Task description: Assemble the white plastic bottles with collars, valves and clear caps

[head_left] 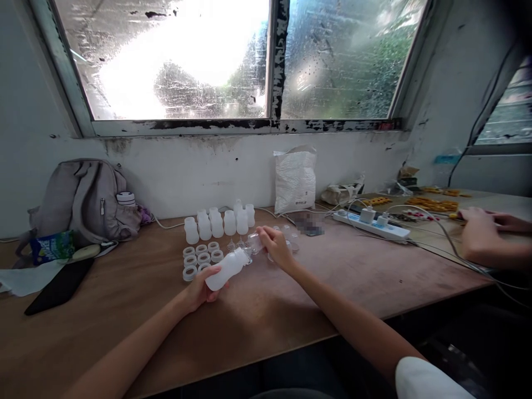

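My left hand is wrapped round a frosted white baby bottle, which tilts with its neck up and to the right. Fingers closed, my right hand grips a clear plastic cap close to the bottle's mouth. Whether cap and bottle touch, I cannot tell. Several white collar rings lie in rows left of the held bottle. Behind them stand several more frosted bottles, upright. Small clear nipples sit just beyond the bottle's neck. More clear caps are partly hidden behind my right hand.
A grey backpack and a black flat case lie at the left. Against the wall stands a white plastic bag. To the right are a power strip with cables, yellow parts and another person's hands.
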{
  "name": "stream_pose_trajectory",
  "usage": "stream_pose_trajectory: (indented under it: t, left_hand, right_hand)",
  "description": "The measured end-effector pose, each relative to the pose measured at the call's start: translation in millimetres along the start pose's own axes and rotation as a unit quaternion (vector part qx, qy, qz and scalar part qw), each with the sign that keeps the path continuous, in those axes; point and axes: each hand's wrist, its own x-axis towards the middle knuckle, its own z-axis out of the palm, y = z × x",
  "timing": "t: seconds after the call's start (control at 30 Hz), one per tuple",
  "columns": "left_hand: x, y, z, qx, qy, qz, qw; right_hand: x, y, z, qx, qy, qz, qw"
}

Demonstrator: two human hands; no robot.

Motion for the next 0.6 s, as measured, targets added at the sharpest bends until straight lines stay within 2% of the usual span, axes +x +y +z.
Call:
stream_pose_trajectory:
  t: [0.13, 0.23, 0.37, 0.5, 0.6]
  left_hand:
    - [1, 0, -3.7, 0.003, 0.026, 0.034, 0.999]
    - [3, 0, -2.3, 0.002, 0.028, 0.047, 0.998]
    - [1, -1, 3.0, 0.027, 0.028, 0.045, 0.998]
    - [-1, -4, 9.8, 0.070, 0.064, 0.051, 0.994]
    - [-1, -5, 12.2, 0.081, 0.075, 0.050, 0.993]
  right_hand:
    - [16, 9, -18, 0.055, 0.067, 0.030, 0.996]
    - [24, 20, -37, 0.012, 0.100, 0.039, 0.994]
    - [20, 36, -69, -0.141, 0.078, 0.046, 0.986]
    - [5, 56, -100, -0.263, 0.067, 0.068, 0.960]
    - [-7, 76, -114, -0.332, 0.025, 0.100, 0.938]
